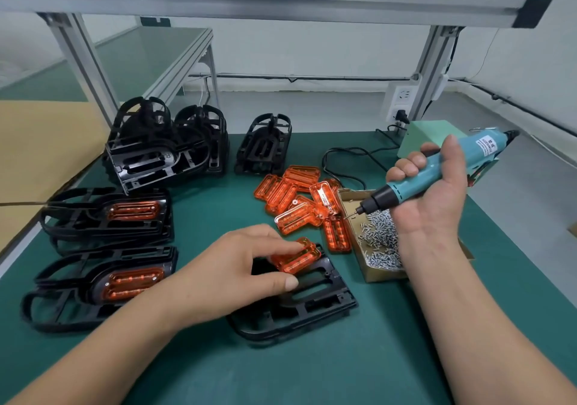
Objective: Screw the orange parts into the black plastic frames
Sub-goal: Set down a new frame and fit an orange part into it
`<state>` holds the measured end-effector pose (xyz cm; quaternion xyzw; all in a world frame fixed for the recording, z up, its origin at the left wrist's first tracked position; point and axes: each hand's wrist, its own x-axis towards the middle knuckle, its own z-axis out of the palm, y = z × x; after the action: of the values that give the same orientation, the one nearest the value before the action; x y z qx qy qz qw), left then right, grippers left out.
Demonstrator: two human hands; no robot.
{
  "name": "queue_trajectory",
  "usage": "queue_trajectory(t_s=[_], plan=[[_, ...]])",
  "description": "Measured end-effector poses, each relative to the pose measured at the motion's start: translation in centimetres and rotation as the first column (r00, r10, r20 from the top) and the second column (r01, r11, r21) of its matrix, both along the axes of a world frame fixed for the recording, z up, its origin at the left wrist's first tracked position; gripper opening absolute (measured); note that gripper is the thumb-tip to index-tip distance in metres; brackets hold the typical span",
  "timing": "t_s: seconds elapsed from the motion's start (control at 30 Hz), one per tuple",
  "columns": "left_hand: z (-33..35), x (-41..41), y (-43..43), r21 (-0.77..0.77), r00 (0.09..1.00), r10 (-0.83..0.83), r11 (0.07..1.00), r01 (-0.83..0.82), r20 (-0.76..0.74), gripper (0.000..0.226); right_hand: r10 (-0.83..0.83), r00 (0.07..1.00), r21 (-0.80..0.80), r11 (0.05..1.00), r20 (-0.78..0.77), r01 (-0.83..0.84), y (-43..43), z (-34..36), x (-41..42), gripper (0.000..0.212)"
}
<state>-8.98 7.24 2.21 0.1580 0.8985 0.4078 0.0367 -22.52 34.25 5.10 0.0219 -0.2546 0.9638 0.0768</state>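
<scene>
A black plastic frame (315,303) lies on the green mat in front of me. My left hand (237,267) pinches an orange part (296,259) between thumb and fingers, holding it over the frame's top end. My right hand (431,192) grips a teal electric screwdriver (437,170), its bit pointing down-left over a cardboard box of screws (379,242). A loose pile of orange parts (299,198) lies behind the frame. Two frames with orange parts fitted (106,217) (103,286) lie at the left.
Bare black frames are stacked at the back left (165,145) and back centre (265,145). A green box (434,134) and a black cable (346,158) sit behind the screwdriver. Aluminium posts and a wall socket (402,98) border the bench.
</scene>
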Motion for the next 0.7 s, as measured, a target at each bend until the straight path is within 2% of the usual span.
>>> queue_trajectory(t_s=[0.13, 0.33, 0.53, 0.7], plan=[[-0.46, 0.78, 0.52, -0.101, 0.992, 0.023, 0.994, -0.035, -0.122, 0.042, 0.008, 1.0, 0.019, 1.0, -0.001, -0.008, -0.28, -0.18, 0.22, 0.023], [-0.56, 0.99, 0.39, -0.095, 0.994, 0.104, 0.99, -0.106, -0.024, 0.052, 0.005, 1.0, 0.037, 0.999, 0.003, -0.005, -0.4, -0.17, 0.36, 0.023], [-0.63, 0.85, 0.61, -0.078, 0.993, 0.072, 0.994, -0.079, -0.094, 0.043, 0.018, 1.0, 0.04, 0.999, -0.003, -0.018, -0.46, -0.1, 0.28, 0.023], [-0.81, 0.67, 0.62, -0.085, 0.99, 0.02, 0.996, -0.033, -0.141, 0.045, 0.015, 1.0, 0.046, 0.999, -0.005, -0.015, -0.43, -0.12, 0.35, 0.022]])
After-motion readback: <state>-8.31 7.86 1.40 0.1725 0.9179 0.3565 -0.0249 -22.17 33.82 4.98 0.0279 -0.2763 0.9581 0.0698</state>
